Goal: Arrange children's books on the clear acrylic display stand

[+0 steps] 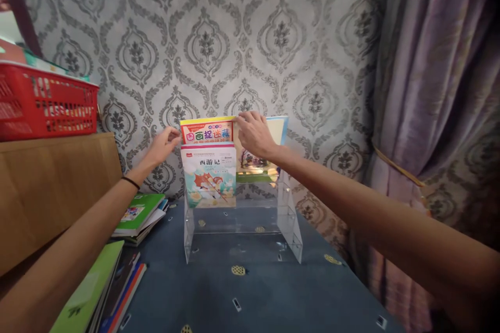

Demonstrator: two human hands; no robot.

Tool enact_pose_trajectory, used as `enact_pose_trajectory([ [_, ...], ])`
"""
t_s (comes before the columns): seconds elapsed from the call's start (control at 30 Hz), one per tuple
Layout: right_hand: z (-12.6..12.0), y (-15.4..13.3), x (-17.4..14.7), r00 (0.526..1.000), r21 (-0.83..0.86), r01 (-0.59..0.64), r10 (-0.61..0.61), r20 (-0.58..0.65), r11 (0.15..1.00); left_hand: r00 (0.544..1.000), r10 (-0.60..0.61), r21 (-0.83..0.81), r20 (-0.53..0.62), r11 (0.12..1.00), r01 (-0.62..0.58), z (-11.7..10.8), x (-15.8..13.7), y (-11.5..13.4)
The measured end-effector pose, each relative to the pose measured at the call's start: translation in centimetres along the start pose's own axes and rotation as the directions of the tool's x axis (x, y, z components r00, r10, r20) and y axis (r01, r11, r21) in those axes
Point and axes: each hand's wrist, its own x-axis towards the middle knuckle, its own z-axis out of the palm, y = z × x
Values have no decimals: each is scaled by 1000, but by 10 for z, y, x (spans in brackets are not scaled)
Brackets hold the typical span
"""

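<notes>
A clear acrylic stand (289, 218) holds several thin books upright in tiers. A red-bordered picture book (207, 133) with large colourful Chinese characters stands at the upper left. In front of it is a white-topped storybook (211, 177) with a cartoon figure in red. My right hand (255, 132) has its fingers bent over the picture book's top right corner, gripping it. Behind this hand, a pale book with a blue edge (284, 127) is partly covered. My left hand (167, 143) is beside the picture book's left edge, its fingers loosely bent and slightly apart; whether they touch it is unclear.
Stacked books, one with a green cover (142, 213), lie left of the stand, and more books (94, 286) lie nearer me. A red plastic basket (50, 101) sits on a wooden cabinet (58, 187). Purple curtains (422, 88) hang right of the blue-covered table (273, 296).
</notes>
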Motion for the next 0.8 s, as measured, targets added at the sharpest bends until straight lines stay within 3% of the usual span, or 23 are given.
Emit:
enact_pose_trajectory([
  [0.13, -2, 0, -2, 1000, 10, -8, 8, 1, 1000, 995, -45, -207, 92, 976, 64, 10, -3, -1],
  [0.23, -4, 1, -6, 1000, 38, -21, 21, -18, 999, 992, -97, -317, 75, 941, 116, 10, -2, 3],
  [0.43, -13, 5, -25, 996, 89, -71, 75, -38, 994, 990, -112, -429, 85, 893, 138, 9, 1, 5],
  [0.8, -11, -6, -83, 993, 190, -8, 29, -110, 982, 981, -162, -548, 107, 813, 194, 15, -1, -3],
])
